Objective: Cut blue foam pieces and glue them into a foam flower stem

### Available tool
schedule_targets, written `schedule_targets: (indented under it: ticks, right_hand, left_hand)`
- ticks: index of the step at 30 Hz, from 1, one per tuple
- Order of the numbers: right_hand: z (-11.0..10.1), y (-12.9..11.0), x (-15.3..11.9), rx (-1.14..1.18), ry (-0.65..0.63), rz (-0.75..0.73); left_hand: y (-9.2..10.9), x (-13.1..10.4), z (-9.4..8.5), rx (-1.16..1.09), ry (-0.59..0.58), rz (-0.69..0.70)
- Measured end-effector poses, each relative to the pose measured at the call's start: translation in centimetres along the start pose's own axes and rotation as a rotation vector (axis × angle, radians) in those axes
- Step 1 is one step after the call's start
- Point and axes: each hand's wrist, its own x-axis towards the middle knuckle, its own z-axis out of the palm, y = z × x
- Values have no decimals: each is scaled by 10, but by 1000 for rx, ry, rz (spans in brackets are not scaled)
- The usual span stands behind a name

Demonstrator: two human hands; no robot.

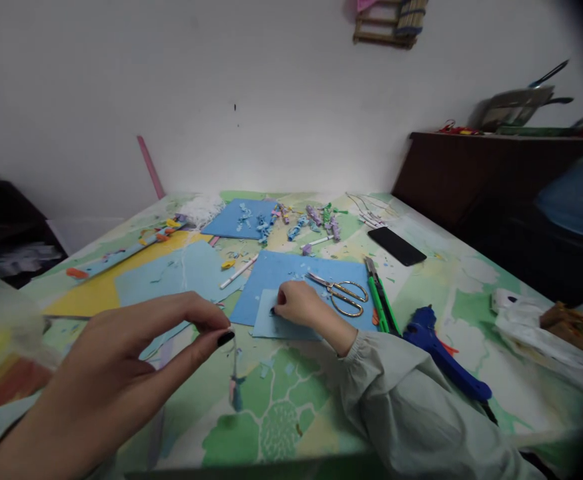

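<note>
My left hand (136, 360) is at the near left, thumb and forefinger pinched on the top of a thin white string (235, 353). From its lower end hangs a small blue and pink piece (234, 395), blurred, above the patterned tablecloth. My right hand (296, 305) rests with curled fingers on a small light blue sheet (266, 323), which lies over a larger blue sheet (251, 303). Whatever those fingers hold, if anything, is hidden. Just beyond this hand lie gold-handled scissors (339, 291) with their blades pointing left.
Right of the scissors are a green utility knife (379, 300), a blue glue gun (441, 353) and a black phone (396, 245). Farther back, several coloured paper pieces (299, 227) lie near another blue sheet (231, 217). A white stick (239, 271) lies mid-table. Plastic bags flank both sides.
</note>
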Motion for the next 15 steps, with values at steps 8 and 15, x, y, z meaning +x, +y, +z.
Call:
schedule_targets:
  ticks: [8, 15]
  right_hand:
    - [-1, -2, -2, 111, -27, -29]
    - [-14, 13, -13, 270, 144, -81]
  left_hand:
    - [8, 6, -4, 96, 49, 62]
    - [33, 25, 7, -64, -62, 151]
